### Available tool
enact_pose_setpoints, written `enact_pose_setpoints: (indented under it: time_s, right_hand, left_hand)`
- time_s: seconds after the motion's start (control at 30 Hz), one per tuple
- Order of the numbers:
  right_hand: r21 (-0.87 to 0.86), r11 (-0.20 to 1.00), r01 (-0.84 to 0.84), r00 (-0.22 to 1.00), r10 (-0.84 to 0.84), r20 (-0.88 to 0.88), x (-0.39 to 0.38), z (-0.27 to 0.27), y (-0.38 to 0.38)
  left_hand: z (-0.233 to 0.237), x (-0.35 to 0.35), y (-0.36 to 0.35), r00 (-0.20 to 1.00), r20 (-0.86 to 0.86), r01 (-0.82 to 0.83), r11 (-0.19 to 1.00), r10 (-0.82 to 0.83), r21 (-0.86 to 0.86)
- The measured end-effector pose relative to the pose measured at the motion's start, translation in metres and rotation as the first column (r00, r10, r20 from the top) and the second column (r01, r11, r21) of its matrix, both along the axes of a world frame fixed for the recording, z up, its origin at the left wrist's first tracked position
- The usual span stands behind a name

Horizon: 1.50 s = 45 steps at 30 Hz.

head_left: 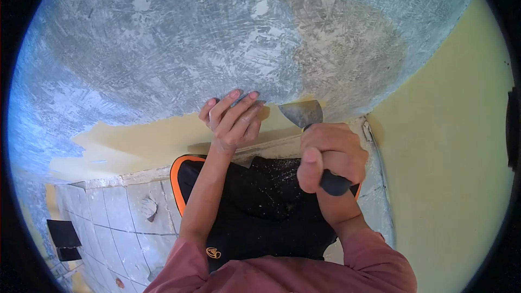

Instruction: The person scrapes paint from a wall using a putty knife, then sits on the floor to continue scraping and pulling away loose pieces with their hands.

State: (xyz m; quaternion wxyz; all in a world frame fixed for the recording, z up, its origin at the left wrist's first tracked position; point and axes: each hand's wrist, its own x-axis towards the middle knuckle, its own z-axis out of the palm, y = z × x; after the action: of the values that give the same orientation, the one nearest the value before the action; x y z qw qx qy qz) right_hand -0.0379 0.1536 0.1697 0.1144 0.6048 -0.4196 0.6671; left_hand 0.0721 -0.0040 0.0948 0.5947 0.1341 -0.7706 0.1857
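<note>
Grey blade of the scraper (pixel 302 113) points forward-left from the right hand (pixel 339 149), its fingers wrapping the handle (pixel 335 183); left hand (pixel 232 122), fingers slightly spread, touches the wall (pixel 206 38).

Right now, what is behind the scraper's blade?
Behind the scraper, the wall shows around the blade: grey, scraped surface above, bare yellow strip below. The patch directly under the blade is covered, so its state cannot be seen.

Room under renovation, patchy scraped wall (pixel 217 43), tiled floor (pixel 116 222)
</note>
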Motion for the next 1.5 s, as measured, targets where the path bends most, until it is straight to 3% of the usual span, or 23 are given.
enact_pose_setpoints:
  time_s: [0.07,0.1,0.2,0.23,0.4,0.47,0.6,0.63,0.67,0.73,0.8,0.87,0.93,1.0,1.03,1.07,1.13,1.2,1.27,1.3,1.33,1.4,1.5]
  right_hand:
    - [0.125,0.985,0.117,0.993,-0.114,-0.034,0.000,0.006,0.024]
    - [0.072,0.994,-0.078,0.997,0.076,0.030,-0.007,-0.003,0.038]
    - [0.298,0.954,-0.032,0.996,0.004,0.092,0.000,-0.004,0.046]
    - [0.338,0.937,0.090,0.988,-0.042,-0.146,0.000,0.003,0.025]
    - [0.090,0.995,0.048,0.992,-0.037,-0.119,0.007,0.003,0.025]
    - [-0.202,0.936,-0.289,0.936,0.320,0.144,0.010,0.002,0.032]
    - [-0.002,0.996,-0.090,0.995,0.090,0.052,0.002,-0.004,-0.002]
    - [-0.031,0.998,0.061,0.995,-0.063,-0.075,-0.001,0.005,0.009]
    - [-0.035,0.998,0.058,0.995,-0.060,-0.075,0.004,0.008,0.017]
    - [-0.318,0.907,-0.277,0.930,0.336,0.147,0.012,0.009,0.033]
    - [-0.319,0.939,-0.131,0.951,0.210,0.227,0.019,-0.009,0.012]
    - [-0.058,0.998,-0.020,1.000,0.019,-0.017,0.013,0.003,-0.006]
    - [-0.011,0.999,-0.051,0.998,0.050,-0.026,0.015,0.009,0.007]
    - [-0.348,0.925,-0.154,0.947,0.239,0.216,0.024,0.015,0.020]
    - [-0.554,0.825,-0.114,0.946,0.260,0.192,0.031,0.012,0.011]
    - [-0.548,0.828,-0.117,0.947,0.259,0.189,0.022,0.010,0.007]
    - [0.027,0.995,-0.093,0.993,0.095,-0.063,0.004,0.004,0.001]
    - [-0.003,0.997,-0.081,0.997,0.081,-0.002,0.006,0.004,0.009]
    - [-0.080,0.967,-0.240,0.956,0.250,0.153,0.008,0.009,0.034]
    - [-0.439,0.860,-0.261,0.902,0.379,0.207,0.023,0.008,0.028]
    - [-0.434,0.862,-0.264,0.902,0.380,0.207,0.021,0.007,0.016]
    - [-0.117,0.992,-0.046,0.995,0.035,-0.097,0.008,0.003,-0.009]
    - [-0.149,0.985,-0.088,0.996,0.090,0.009,0.007,0.000,0.006]
  left_hand:
    - [-0.002,0.001,-0.001,1.000,0.005,0.016,1.000,-0.016,-0.005]
    - [-0.002,0.000,-0.003,1.000,-0.009,0.026,1.000,-0.026,-0.010]
    - [0.000,-0.001,-0.001,1.000,-0.005,-0.003,1.000,0.003,-0.011]
    - [-0.001,-0.001,0.001,1.000,-0.006,0.000,1.000,0.000,-0.008]
    - [-0.002,0.000,-0.002,1.000,-0.007,0.019,1.000,-0.019,-0.014]
    - [0.000,0.000,-0.002,1.000,-0.015,0.011,1.000,-0.011,-0.010]
    - [-0.001,0.000,-0.001,1.000,-0.002,0.008,1.000,-0.008,0.004]
    - [-0.002,0.002,-0.001,1.000,0.007,0.008,1.000,-0.009,0.005]
    - [-0.003,0.002,-0.002,1.000,0.005,0.021,1.000,-0.021,-0.002]
    - [-0.003,0.001,-0.002,1.000,-0.010,0.022,1.000,-0.022,0.002]
    - [0.001,0.000,0.000,1.000,-0.002,0.000,1.000,0.000,0.005]
    - [0.000,-0.001,0.001,1.000,-0.002,0.007,1.000,-0.007,0.004]
    - [0.000,0.003,0.000,1.000,0.006,0.005,1.000,-0.005,0.005]
    - [0.000,0.000,-0.001,1.000,-0.006,0.020,1.000,-0.020,-0.002]
    - [-0.001,0.000,-0.001,1.000,-0.012,0.015,1.000,-0.015,0.006]
    - [-0.001,0.000,-0.002,1.000,-0.022,0.014,1.000,-0.014,0.004]
    - [-0.001,-0.001,0.000,0.999,-0.025,0.026,1.000,-0.026,-0.005]
    - [0.000,0.001,0.000,1.000,0.000,0.002,1.000,-0.002,0.008]
    - [0.000,0.000,-0.003,1.000,-0.006,0.014,1.000,-0.014,-0.005]
    - [-0.001,0.000,-0.002,1.000,-0.012,0.025,1.000,-0.025,-0.004]
    - [-0.002,0.000,-0.001,1.000,-0.014,0.023,1.000,-0.023,0.002]
    - [0.000,0.000,0.001,1.000,-0.005,0.002,1.000,-0.002,0.013]
    - [0.000,0.002,0.000,1.000,0.017,0.007,1.000,-0.008,0.015]
